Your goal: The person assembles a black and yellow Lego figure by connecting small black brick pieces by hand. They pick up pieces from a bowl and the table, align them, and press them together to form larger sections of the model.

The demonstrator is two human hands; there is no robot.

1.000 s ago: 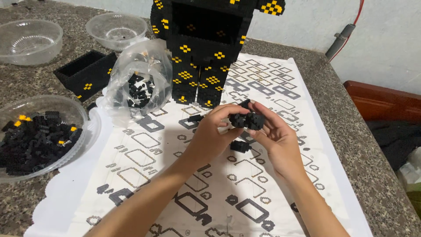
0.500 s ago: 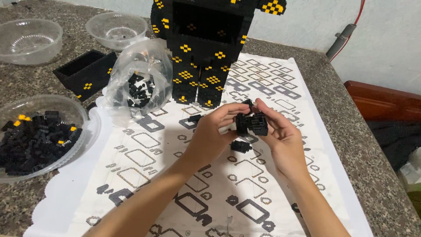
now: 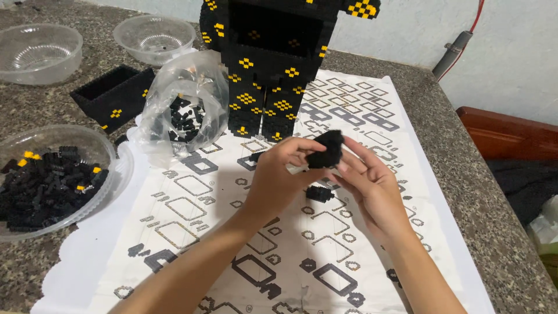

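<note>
Both hands hold one small black brick cluster (image 3: 326, 149) above a white patterned mat (image 3: 192, 232). My left hand (image 3: 279, 174) grips it from the left with thumb and fingertips. My right hand (image 3: 369, 183) pinches it from the right. Just below the hands a loose black brick piece (image 3: 319, 193) lies on the mat. Behind them stands a tall black brick figure with yellow studs (image 3: 273, 64); its top is cut off by the frame edge.
A clear plastic bag of black bricks (image 3: 186, 113) sits left of the figure. A clear bowl of black and yellow bricks (image 3: 52, 174) is at the left edge. Two near-empty clear bowls (image 3: 38, 49) (image 3: 154, 36) and a black brick box (image 3: 113, 93) stand behind.
The hands have turned the black cluster and raised it slightly; it now looks blurred. Everything else on the mat has stayed put.
</note>
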